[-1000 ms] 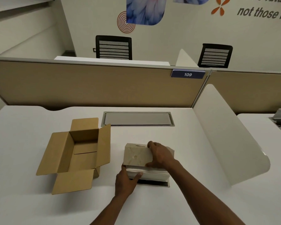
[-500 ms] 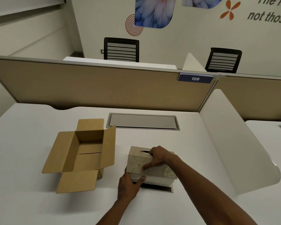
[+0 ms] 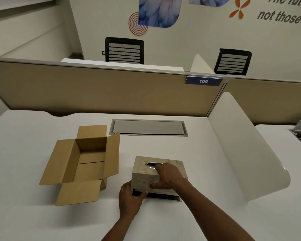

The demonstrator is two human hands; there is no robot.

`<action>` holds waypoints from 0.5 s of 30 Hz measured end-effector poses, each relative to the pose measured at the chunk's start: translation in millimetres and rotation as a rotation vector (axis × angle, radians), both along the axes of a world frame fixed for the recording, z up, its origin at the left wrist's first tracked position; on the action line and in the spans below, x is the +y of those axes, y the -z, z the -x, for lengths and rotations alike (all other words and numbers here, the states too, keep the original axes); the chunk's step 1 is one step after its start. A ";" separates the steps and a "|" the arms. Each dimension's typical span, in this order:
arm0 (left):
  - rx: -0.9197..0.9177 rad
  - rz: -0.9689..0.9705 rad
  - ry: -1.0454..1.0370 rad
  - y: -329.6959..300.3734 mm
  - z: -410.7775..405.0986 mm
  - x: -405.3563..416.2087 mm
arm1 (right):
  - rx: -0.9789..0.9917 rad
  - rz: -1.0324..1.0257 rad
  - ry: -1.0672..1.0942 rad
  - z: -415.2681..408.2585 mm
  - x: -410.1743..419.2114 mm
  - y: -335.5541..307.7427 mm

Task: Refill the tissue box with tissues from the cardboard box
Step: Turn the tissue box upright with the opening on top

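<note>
- Right hand clamps over the tissue box cover on the desk, thumb on its near face.
- Left hand pinches the dark base below the near corner.
- Cardboard box sits open just left, looking empty.
- Judging by that, only closing the cover remains.

Illumination is even, moderate, and diffuse from overhead. Shadows are soft and short, one beneath the cardboard box on the worktop. No glare. Wide-angle distortion bends lines toward frame edges. Upper-right wall lettering is slightly blurred.
</note>
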State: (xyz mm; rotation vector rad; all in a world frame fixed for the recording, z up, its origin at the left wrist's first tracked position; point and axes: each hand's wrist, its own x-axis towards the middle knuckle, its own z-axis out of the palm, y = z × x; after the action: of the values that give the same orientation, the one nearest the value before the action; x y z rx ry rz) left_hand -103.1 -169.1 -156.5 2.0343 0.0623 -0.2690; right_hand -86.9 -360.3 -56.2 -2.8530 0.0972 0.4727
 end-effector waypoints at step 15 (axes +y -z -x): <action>0.016 -0.036 0.042 0.6 -3.7 4.4 | -0.181 0.060 -0.014 41.4 17.4 27.2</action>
State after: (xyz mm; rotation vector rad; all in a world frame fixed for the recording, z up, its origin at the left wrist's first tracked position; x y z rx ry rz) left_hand -99.4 -164.6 -157.2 2.0713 0.0354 -0.3127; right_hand -128.3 -342.9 -83.5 -2.9417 0.0595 0.2151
